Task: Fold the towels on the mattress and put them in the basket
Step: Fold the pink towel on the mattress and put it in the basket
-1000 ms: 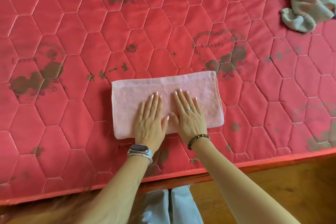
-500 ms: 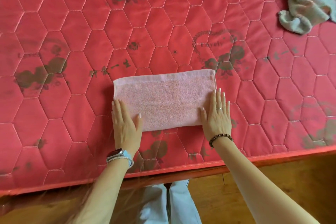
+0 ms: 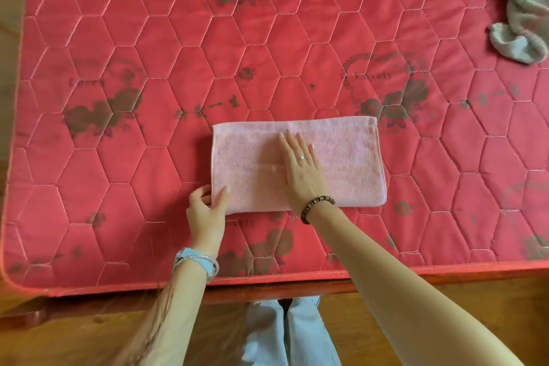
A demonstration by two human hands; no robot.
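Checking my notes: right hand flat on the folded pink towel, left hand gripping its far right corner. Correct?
No. Head view: the left hand grips the near left corner of the pink towel, not the far right; the right hand lies flat on it.

Soft, even daylight fills the view, bright without glare. It seems to come from the right of the pink towel [image 3: 326, 163], since a narrow dark shadow hugs the towel's left edge and my right hand [image 3: 301, 171] throws only a faint one leftward. My left hand [image 3: 208, 211], at the towel's near left corner, is smeared by motion at the fingertips, while the towel's pile looks fairly crisp. Away from the towel the wide lens bends the edges of the mattress [image 3: 148, 38] into curves, and the crumpled cloth [image 3: 523, 9] far up to the right goes soft.
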